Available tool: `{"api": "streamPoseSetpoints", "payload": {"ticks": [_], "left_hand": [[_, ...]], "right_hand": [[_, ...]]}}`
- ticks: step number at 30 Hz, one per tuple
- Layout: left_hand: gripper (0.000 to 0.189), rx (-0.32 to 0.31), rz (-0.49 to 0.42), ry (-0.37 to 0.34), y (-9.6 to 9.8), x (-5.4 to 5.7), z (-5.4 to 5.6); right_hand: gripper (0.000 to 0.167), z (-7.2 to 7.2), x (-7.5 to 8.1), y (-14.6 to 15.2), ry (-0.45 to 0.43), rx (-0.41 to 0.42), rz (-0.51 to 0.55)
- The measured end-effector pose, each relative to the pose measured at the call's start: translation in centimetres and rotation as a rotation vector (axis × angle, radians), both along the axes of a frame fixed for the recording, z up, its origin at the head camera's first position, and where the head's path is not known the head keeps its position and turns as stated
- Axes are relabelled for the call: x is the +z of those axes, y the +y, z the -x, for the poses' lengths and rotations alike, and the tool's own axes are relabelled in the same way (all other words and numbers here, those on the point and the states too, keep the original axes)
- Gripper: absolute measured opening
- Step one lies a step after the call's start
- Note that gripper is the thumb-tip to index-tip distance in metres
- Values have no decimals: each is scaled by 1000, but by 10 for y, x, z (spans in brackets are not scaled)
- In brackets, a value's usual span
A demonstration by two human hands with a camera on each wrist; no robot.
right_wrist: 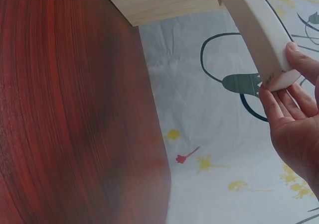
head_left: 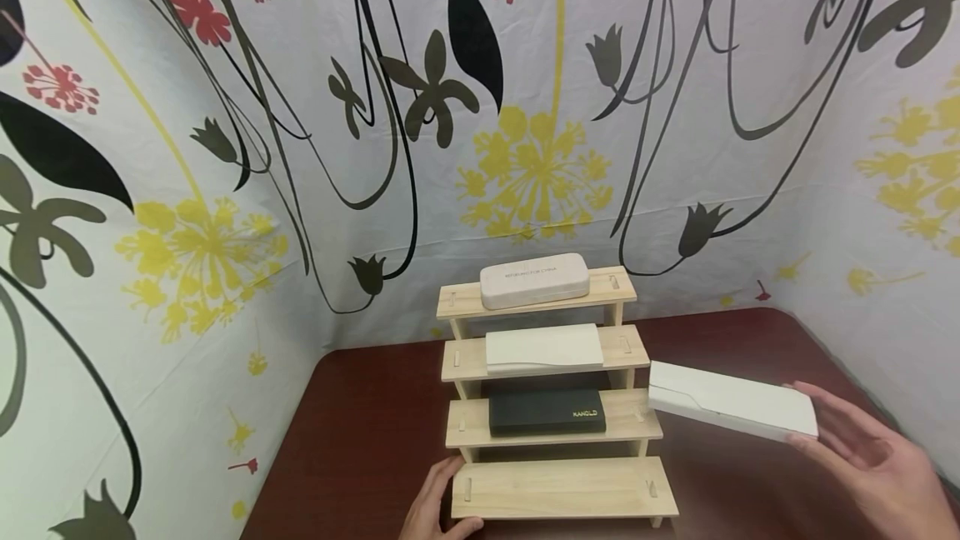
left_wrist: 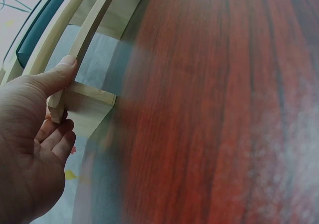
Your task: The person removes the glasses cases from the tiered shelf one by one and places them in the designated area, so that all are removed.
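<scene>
A light wooden four-step display stand (head_left: 562, 487) stands on the table. My left hand (head_left: 433, 502) grips the left end of its lowest step; in the left wrist view the thumb (left_wrist: 62, 72) lies over the step's edge and the fingers curl beneath. Off the stand's right side, my right hand (head_left: 877, 465) holds a long white box (head_left: 731, 401) by its right end, between thumb and fingers. That box is raised and slightly tilted, its left end close to the second step from the top. In the right wrist view the white box (right_wrist: 259, 35) shows small print near the held end.
A pale hard case (head_left: 535, 282) lies on the top step, a flat cream case (head_left: 543, 349) below it, and a black box (head_left: 546, 412) with gold lettering on the third step. The dark red table (head_left: 360, 423) meets flower-patterned cloth (head_left: 517, 65) behind and at both sides.
</scene>
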State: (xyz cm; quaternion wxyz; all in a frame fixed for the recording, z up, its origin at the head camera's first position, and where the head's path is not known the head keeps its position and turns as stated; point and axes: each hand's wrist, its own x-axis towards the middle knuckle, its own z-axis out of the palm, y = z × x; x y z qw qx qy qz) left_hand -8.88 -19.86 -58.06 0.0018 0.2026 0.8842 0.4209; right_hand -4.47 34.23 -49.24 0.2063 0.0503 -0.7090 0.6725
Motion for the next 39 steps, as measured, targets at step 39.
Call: {"api": "streamPoseSetpoints", "payload": {"ticks": [39], "left_hand": [[77,-4,-3,33,0,-5,1]], "right_hand": [[64,37,-43,33,-147,-194,-129]]}}
